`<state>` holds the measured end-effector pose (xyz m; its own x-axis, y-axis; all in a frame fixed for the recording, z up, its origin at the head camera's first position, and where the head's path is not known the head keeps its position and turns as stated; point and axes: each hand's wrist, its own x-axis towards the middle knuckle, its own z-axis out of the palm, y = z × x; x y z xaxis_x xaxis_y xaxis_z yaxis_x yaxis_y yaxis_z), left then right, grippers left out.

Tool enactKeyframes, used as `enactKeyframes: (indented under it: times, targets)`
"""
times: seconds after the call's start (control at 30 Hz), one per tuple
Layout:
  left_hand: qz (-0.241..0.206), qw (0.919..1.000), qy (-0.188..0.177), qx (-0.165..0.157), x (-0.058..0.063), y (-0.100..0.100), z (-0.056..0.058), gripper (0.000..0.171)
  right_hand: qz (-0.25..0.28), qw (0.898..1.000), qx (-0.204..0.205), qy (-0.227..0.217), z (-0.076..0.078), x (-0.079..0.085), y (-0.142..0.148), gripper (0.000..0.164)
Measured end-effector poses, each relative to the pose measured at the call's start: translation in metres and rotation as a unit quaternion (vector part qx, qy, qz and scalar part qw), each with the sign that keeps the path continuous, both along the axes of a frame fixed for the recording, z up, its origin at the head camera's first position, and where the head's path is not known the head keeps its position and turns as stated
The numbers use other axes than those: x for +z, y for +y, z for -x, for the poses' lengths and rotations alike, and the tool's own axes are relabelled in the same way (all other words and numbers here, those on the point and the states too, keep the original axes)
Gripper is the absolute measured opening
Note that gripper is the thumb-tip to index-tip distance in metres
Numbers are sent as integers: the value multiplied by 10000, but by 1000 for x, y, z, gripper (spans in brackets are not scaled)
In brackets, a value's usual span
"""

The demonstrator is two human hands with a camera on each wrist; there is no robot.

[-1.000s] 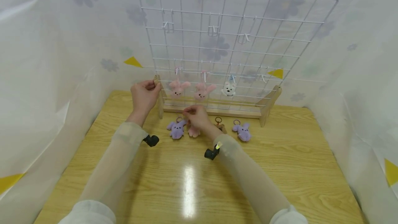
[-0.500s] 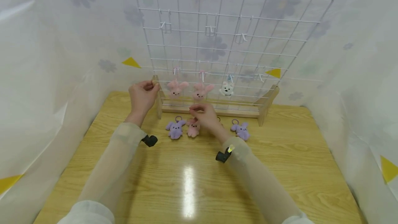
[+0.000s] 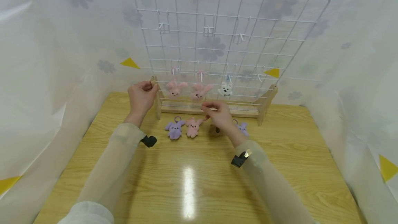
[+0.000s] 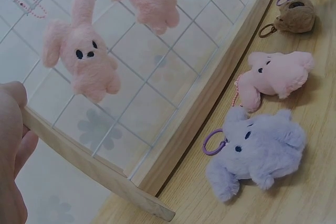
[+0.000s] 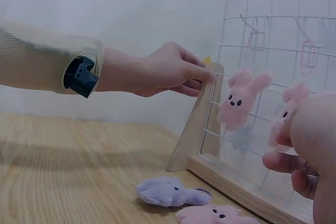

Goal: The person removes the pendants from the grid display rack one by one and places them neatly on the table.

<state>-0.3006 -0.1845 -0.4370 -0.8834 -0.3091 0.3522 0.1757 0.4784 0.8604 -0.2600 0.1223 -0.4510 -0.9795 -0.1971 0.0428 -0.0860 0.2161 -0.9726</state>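
A pale, flower-printed sheet backs a wood-grain table [image 3: 155, 182]; a white wire grid [image 3: 211, 49] stands in a wooden stand [image 3: 208, 112] at its far edge. Clock hours here are centred on the right hand [image 3: 219, 115] in the head view.

Towards 9 to 10 o'clock, the left hand [image 3: 142, 98] pinches the top of the stand's left upright between thumb and fingers. The right hand is loosely curved, with a narrow gap between thumb and forefinger and nothing visible between them.

On the table, a pink rabbit [image 3: 192, 128] lies at 8 o'clock, a lavender rabbit [image 3: 175, 130] just beyond it, a brown toy [image 3: 214, 130] at 6, partly hidden by the hand, and a second lavender toy [image 3: 242, 129] at 4. Two pink rabbits hang on the grid at 10 [image 3: 174, 91] and between 10 and 11 [image 3: 199, 92], a white bear [image 3: 225, 90] just past 12.

An uneven pull by the left hand could tilt or shift the stand and set the hanging toys swinging. The right hand might nudge the brown toy, since it sits so close above it, or knock the nearer hanging rabbit by lifting carelessly.
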Motion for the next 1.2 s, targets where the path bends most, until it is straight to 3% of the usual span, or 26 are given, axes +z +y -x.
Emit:
enactKeyframes:
  times: [0.17, 0.4, 0.83, 1.03, 1.2]
  targets:
    - [-39, 10000, -12, -16, 0, 3, -1, 24, 246, 9995, -205, 49, -7, 14, 14, 24]
    - [8, 10000, 64, -21, 1, 5, -3, 24, 367, 9978, -406, 386, -4, 30, 38, 26]
    - [35, 9999, -108, 40, -1, 1, -2, 27, 490, 9899, -1050, 816, 15, 52, 59, 23]
    - [35, 9997, -229, 4, 0, 1, -3, 28, 227, 9855, -1259, 1116, 25, 60, 64, 20]
    - [109, 9997, -230, 7, 0, -1, -1, 30, 12, 9859, -1269, 1090, 32, 66, 63, 22]
